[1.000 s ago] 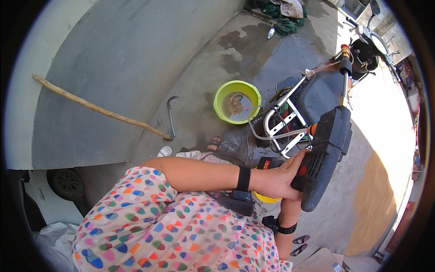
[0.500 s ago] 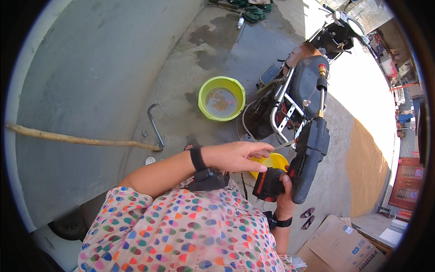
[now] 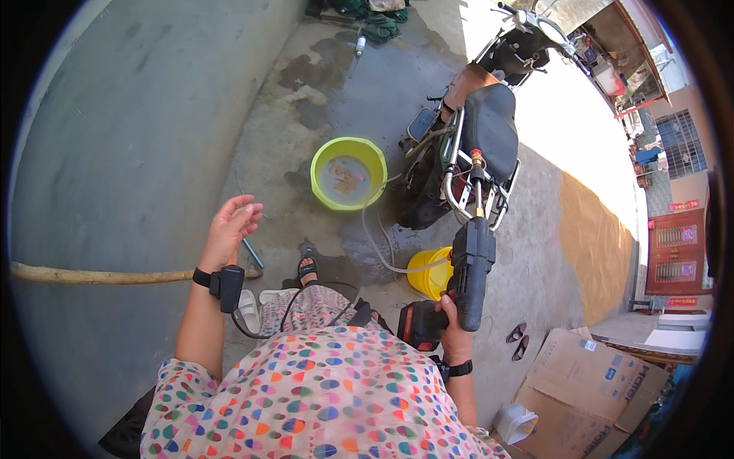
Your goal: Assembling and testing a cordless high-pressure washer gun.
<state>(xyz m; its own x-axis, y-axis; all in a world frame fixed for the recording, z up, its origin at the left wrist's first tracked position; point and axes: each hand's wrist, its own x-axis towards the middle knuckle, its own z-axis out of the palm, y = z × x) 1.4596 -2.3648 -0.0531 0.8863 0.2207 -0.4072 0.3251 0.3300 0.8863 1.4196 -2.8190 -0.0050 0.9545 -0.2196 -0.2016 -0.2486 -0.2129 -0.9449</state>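
My right hand (image 3: pixel 456 327) is wrapped round the grip of a black cordless pressure washer gun (image 3: pixel 475 264). Its nozzle points away from me towards the motorbike (image 3: pixel 489 130), and a red and black battery (image 3: pixel 420 325) sits at its base. A clear hose (image 3: pixel 372 236) loops from the gun up to the green basin (image 3: pixel 316 186), which holds cloudy water and a tan cloth (image 3: pixel 348 180). Beneath the gun stands a yellow bucket (image 3: pixel 430 277). My left hand (image 3: pixel 229 228) is raised on the left, fingers loosely bent and apart, holding nothing.
A wooden pole (image 3: pixel 107 275) leans at the left wall. Wet patches cover the concrete beyond the basin. Dark sandals (image 3: pixel 517 342) and a flattened cardboard box (image 3: pixel 581 382) lie at the right, with spread grain (image 3: pixel 592 249) farther off.
My left hand has moved away from the gun to the left and up. My right hand still grips the gun. The view has shifted, showing my foot and more hose.
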